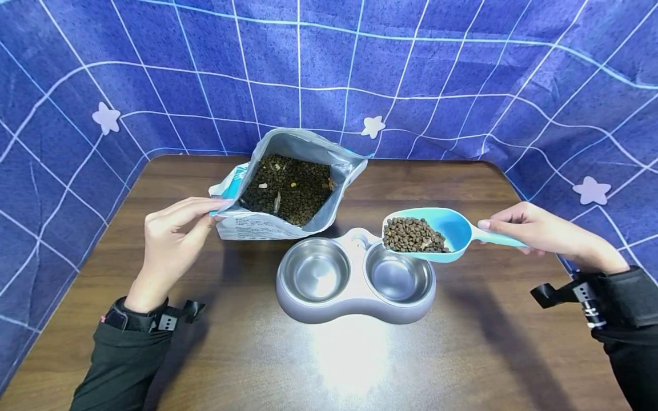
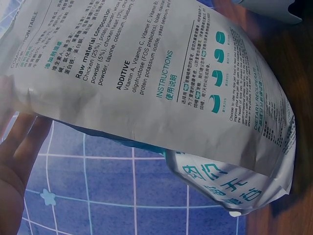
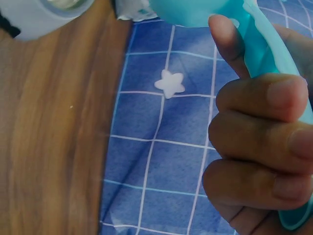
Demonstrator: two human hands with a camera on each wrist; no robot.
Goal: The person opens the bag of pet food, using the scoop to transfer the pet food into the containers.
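Observation:
My right hand grips the handle of a light blue scoop, its fingers curled round it in the right wrist view. Brown kibble fills the front of the scoop, which hangs over the right-hand steel bowl of a double pet bowl. My left hand pinches the left edge of an open pet food bag between thumb and fingers. Inside the bag lies more kibble with a few pale bits. Printed text covers the bag's side in the left wrist view.
The left steel bowl sits beside the right one in the same grey base. Everything stands on a brown wooden table. Behind it hangs a blue cloth with white grid lines and stars. Black devices are strapped to both wrists.

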